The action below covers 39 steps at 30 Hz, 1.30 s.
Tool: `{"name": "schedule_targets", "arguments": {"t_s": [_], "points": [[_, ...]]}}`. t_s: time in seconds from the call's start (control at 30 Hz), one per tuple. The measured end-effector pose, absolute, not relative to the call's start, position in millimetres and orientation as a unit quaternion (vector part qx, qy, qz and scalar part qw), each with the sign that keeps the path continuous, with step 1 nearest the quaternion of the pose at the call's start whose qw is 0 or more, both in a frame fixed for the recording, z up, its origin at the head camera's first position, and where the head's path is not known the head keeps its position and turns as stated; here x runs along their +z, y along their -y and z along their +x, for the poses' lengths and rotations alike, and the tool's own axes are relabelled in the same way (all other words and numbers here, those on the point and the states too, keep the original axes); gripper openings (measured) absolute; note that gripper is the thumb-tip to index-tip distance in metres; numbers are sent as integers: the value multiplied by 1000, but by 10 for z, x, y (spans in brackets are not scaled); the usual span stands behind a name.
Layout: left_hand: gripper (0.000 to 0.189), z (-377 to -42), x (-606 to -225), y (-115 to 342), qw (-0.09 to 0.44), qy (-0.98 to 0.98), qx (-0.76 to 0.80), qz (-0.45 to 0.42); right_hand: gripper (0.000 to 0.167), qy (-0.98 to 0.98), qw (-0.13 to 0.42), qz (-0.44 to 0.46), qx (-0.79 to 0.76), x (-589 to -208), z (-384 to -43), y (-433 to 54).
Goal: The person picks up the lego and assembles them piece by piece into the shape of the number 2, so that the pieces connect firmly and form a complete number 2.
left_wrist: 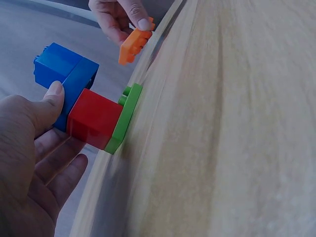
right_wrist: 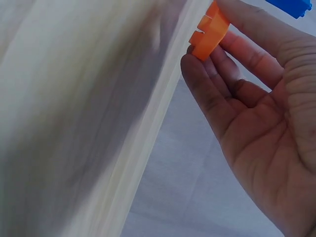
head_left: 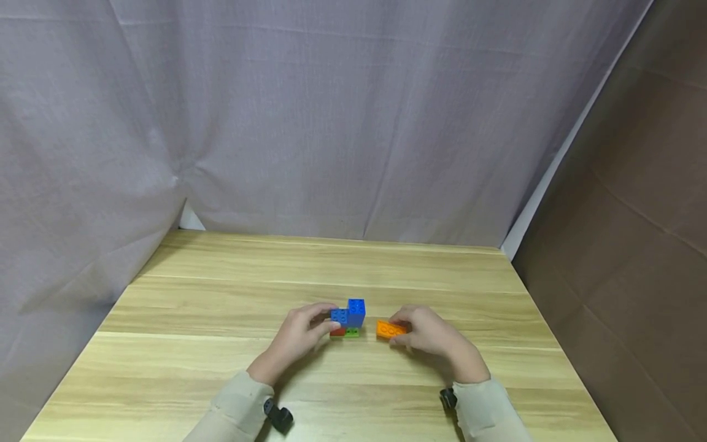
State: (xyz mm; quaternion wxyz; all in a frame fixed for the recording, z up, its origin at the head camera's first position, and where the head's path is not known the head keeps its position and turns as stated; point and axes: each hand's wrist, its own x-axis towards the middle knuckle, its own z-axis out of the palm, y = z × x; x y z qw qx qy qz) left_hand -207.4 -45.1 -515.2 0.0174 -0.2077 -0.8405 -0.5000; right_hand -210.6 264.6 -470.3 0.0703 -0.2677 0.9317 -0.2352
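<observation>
My left hand [head_left: 298, 334] grips a small stack of toy building blocks by its blue part. At the bottom of the stack is a thin green brick [left_wrist: 123, 121] with studs showing beside the red block [left_wrist: 96, 116] on it. Over the red block lies a flat blue brick [left_wrist: 74, 94], where the left thumb presses. A taller blue block [left_wrist: 55, 64] sits on one end of that brick. To the right, my right hand [head_left: 431, 331] pinches an orange brick [head_left: 390, 329] between thumb and fingers, with round studs visible. A gap separates it from the stack.
Both hands are over a light wood-grain table [head_left: 309, 264]. A grey cloth [head_left: 304, 123] hangs behind its far edge, and a darker brown cloth [head_left: 635, 215] on the right. Black camera mounts are strapped at both wrists.
</observation>
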Motion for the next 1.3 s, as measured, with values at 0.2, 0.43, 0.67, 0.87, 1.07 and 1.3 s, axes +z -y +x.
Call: {"name": "schedule_targets", "arguments": {"t_s": [0.2,0.43,0.67,0.87,1.07,1.3], "points": [[39,-2073,-5152,452,16,839,-502,-209,32,-932,68,-266,-237,-4676,-2121,-2637],[37,-2077,-5142,453,17,840,-501,-210,33,-932,43,-272,-234,-4629,-2153,-2594],[38,-2080,-5147,451,21,839,-501,-212,32,-930,17,-285,-231,-4555,-2177,-2521],[38,-2080,-5156,452,9,839,-503,-207,30,-927,3,-293,-235,-4495,-2192,-2487],[38,-2078,-5150,451,14,837,-505,-212,33,-924,3,-287,-254,-4387,-2189,-2440],[41,-2086,-5169,448,22,836,-503,-221,37,-924,2,-281,-257,-4300,-2193,-2400]]}}
